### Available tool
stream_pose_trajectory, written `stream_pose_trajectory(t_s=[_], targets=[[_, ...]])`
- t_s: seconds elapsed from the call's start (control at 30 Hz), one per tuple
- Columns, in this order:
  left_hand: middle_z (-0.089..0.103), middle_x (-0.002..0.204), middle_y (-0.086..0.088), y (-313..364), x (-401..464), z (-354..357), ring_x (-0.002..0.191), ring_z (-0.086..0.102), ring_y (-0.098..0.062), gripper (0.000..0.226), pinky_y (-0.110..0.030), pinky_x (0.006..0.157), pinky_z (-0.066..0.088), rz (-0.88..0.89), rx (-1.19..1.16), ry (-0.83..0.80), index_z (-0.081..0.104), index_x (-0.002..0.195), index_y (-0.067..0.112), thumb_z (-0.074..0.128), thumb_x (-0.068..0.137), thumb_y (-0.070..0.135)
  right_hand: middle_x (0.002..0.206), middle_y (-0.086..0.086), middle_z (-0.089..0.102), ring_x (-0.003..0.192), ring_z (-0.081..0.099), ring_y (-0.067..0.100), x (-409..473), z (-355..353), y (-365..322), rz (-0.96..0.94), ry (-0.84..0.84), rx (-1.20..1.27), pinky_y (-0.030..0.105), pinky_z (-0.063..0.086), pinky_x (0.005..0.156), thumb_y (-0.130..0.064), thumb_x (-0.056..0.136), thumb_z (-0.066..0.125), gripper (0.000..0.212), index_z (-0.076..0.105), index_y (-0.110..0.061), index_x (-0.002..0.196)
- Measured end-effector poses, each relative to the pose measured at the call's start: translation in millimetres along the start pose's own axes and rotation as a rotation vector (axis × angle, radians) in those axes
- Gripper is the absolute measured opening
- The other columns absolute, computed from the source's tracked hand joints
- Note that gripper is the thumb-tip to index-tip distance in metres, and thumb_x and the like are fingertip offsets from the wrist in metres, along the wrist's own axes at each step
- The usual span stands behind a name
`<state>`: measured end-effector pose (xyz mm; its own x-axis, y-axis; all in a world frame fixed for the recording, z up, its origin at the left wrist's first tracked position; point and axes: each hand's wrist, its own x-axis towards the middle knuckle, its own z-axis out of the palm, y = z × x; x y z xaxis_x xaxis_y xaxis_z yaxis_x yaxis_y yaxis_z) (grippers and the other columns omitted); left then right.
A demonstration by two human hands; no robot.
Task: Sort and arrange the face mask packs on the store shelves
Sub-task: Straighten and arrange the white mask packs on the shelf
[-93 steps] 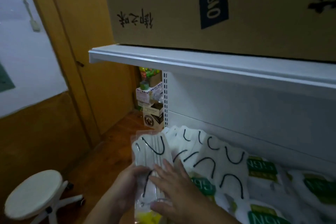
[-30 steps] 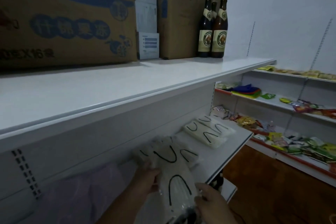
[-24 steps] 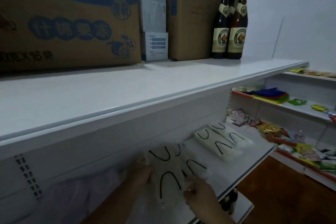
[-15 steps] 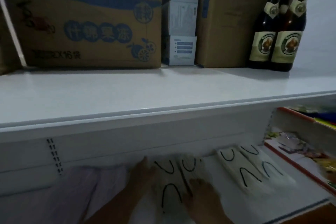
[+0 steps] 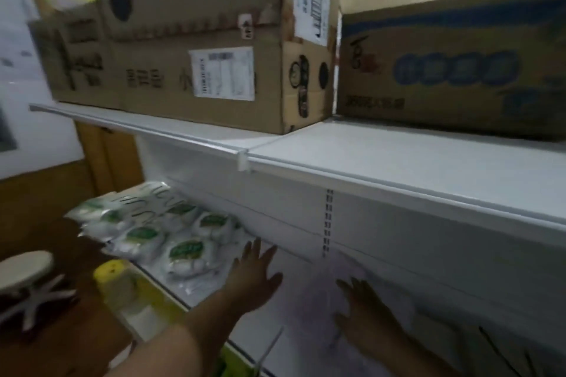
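Mask packs [image 5: 171, 232] lie flat, left of spread left hand [image 5: 255, 277].

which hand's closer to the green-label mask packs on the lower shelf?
Left. The left hand is open just right of the green-label packs, nearly touching the nearest one. The right hand lies flat on a pale pack, farther right.

Motion-blurred box print [image 5: 453, 69]; black-looped mask pack [image 5: 502, 352] cut off at bottom right.
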<state>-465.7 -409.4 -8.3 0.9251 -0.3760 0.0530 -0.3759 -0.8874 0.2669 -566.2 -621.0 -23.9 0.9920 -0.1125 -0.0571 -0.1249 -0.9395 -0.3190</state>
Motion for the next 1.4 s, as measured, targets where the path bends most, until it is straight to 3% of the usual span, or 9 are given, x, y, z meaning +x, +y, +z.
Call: stream_pose_trajectory(t_s=[0.07, 0.17, 0.5, 0.77, 0.97, 1.07, 1.17, 1.4], targets=[[-0.002, 0.162, -0.006, -43.3, -13.5, -13.9, 0.149, 0.000, -0.027, 0.067, -0.045, 0.119, 0.014, -0.050, -0.022, 0.031, 0.014, 0.153, 0.030, 0.040, 0.096, 0.053, 0.159, 0.005, 0.015, 0.145, 0.017, 0.021, 17.2, 11.3, -46.6, -0.061, -0.007, 0.106, 0.030, 0.019, 0.116, -0.036, 0.095, 0.047, 0.066, 0.018, -0.021, 0.152], [0.009, 0.162, -0.006, -114.0, -34.1, -30.4, 0.149, 0.007, -0.026, 0.065, -0.042, 0.118, 0.019, -0.088, -0.023, 0.076, 0.019, 0.152, 0.030, 0.041, 0.096, 0.052, 0.160, 0.004, 0.009, 0.147, 0.010, 0.019, 36.4, 34.1, -113.2, -0.150, -0.082, 0.111, 0.028, 0.013, 0.117, -0.043, 0.096, 0.045, 0.069, 0.010, -0.022, 0.153], [0.005, 0.162, -0.005, -304.3, -61.0, -51.6, 0.149, 0.001, -0.029, 0.066, -0.048, 0.118, 0.015, -0.189, 0.030, 0.037, 0.016, 0.152, 0.035, 0.037, 0.094, 0.060, 0.161, -0.004, 0.002, 0.148, 0.000, 0.018, 80.6, 99.2, -264.0, -0.206, -0.199, 0.134, 0.033, 0.013, 0.117, -0.049, 0.095, 0.044, 0.071, 0.009, -0.026, 0.152], [0.002, 0.162, -0.001, -387.0, -63.2, -53.8, 0.149, -0.005, -0.023, 0.064, -0.045, 0.118, 0.005, -0.272, -0.040, 0.031, 0.013, 0.151, 0.040, 0.039, 0.095, 0.056, 0.161, 0.001, 0.003, 0.148, 0.000, 0.020, 120.2, 129.9, -348.9, -0.249, -0.213, 0.112, 0.034, 0.015, 0.117, -0.044, 0.094, 0.046, 0.069, 0.012, -0.030, 0.152], [0.001, 0.163, 0.001, -429.7, -44.6, -35.6, 0.149, -0.007, -0.023, 0.065, -0.049, 0.118, 0.006, -0.342, -0.098, -0.032, 0.013, 0.152, 0.039, 0.038, 0.095, 0.057, 0.161, 0.006, 0.000, 0.148, -0.006, 0.025, 179.6, 159.5, -403.6, -0.294, -0.186, 0.072, 0.042, 0.009, 0.120, -0.045, 0.094, 0.043, 0.068, 0.011, -0.028, 0.152], [0.000, 0.162, 0.004, -462.7, -23.7, -41.3, 0.149, -0.006, -0.021, 0.064, -0.047, 0.118, 0.007, -0.400, -0.153, -0.060, 0.014, 0.152, 0.039, 0.038, 0.095, 0.056, 0.161, 0.007, 0.002, 0.148, -0.001, 0.027, 227.5, 171.7, -434.2, -0.314, -0.160, 0.117, 0.043, 0.013, 0.119, -0.053, 0.093, 0.041, 0.069, 0.014, -0.029, 0.152], [0.003, 0.162, 0.005, -493.9, 4.5, -53.1, 0.149, -0.004, -0.022, 0.061, -0.045, 0.118, 0.010, -0.454, -0.208, -0.055, 0.016, 0.151, 0.040, 0.038, 0.096, 0.056, 0.161, 0.004, 0.001, 0.147, -0.001, 0.025, 273.7, 180.7, -460.1, -0.312, -0.165, 0.165, 0.040, 0.013, 0.118, -0.049, 0.093, 0.047, 0.069, 0.015, -0.030, 0.151], [0.003, 0.162, 0.005, -529.5, 67.7, -68.2, 0.149, -0.006, -0.016, 0.059, -0.034, 0.118, 0.009, -0.405, -0.234, -0.002, 0.017, 0.151, 0.037, 0.039, 0.098, 0.051, 0.160, 0.001, -0.012, 0.148, -0.009, 0.024, 339.8, 188.8, -484.2, -0.278, -0.190, 0.247, 0.038, 0.019, 0.117, -0.040, 0.095, 0.046, 0.065, 0.012, -0.035, 0.150]])
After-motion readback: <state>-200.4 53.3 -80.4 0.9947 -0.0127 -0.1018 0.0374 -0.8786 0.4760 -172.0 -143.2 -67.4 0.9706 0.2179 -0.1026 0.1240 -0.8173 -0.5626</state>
